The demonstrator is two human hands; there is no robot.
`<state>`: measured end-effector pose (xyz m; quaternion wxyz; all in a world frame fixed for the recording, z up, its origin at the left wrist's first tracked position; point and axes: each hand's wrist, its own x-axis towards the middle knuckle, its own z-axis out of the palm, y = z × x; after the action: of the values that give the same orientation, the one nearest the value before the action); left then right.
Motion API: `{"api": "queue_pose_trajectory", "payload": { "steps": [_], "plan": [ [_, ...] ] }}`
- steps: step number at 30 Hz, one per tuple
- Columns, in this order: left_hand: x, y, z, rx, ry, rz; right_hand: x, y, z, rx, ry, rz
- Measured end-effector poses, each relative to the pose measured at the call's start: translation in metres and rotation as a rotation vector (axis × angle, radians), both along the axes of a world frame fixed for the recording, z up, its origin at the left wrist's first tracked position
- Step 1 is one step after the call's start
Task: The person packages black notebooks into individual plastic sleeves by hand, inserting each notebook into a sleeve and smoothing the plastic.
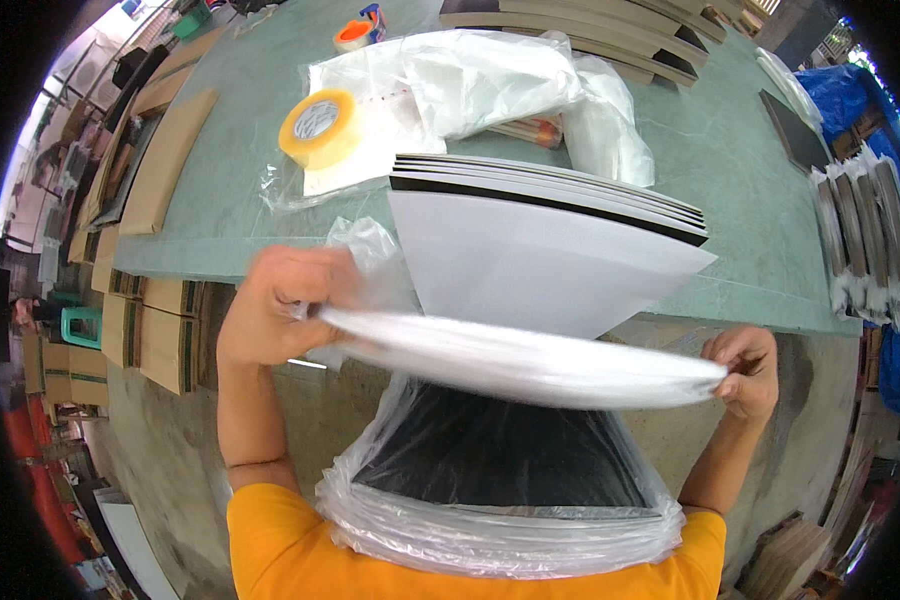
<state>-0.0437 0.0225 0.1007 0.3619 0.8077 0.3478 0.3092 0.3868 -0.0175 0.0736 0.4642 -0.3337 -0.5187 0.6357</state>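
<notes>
A white, thin sheet [520, 358], smeared by motion and seen nearly edge-on, stretches between my two hands. My left hand [292, 305] is closed on its left end, with some clear plastic film [368, 250] just beyond. At the right end, my right hand [748, 372] pinches the corner between thumb and fingers. Below the sheet, close to my body, is a dark flat panel [490, 450] with clear plastic wrap [490, 545] bunched around it. A stack of white-faced panels [530, 245] juts over the near table edge, beyond the sheet.
On the green table [710, 140] lie a yellow tape roll [317, 130], crumpled plastic bags [490, 80] and an orange tape dispenser [355, 36]. Long boards [590, 35] lie at the back. Wrapped panels [863, 225] stand at the right, and cardboard pieces [170, 165] at the left.
</notes>
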Motion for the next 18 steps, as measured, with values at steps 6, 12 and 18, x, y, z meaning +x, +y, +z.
{"api": "queue_pose_trajectory", "payload": {
  "steps": [6, 12, 18],
  "plan": [
    [-0.016, -0.026, -0.158, -1.383, -0.714, -0.053, -0.023, -0.006, -0.101, -0.583, 0.034, 0.192],
    [0.015, -0.022, -0.259, -1.111, -0.243, 0.189, -0.013, -0.024, -0.279, -0.695, -0.730, -0.152],
    [0.038, -0.019, -0.254, -0.730, 0.322, 0.219, -0.020, -0.043, -0.292, -0.595, -0.786, -0.127]
  ]
}}
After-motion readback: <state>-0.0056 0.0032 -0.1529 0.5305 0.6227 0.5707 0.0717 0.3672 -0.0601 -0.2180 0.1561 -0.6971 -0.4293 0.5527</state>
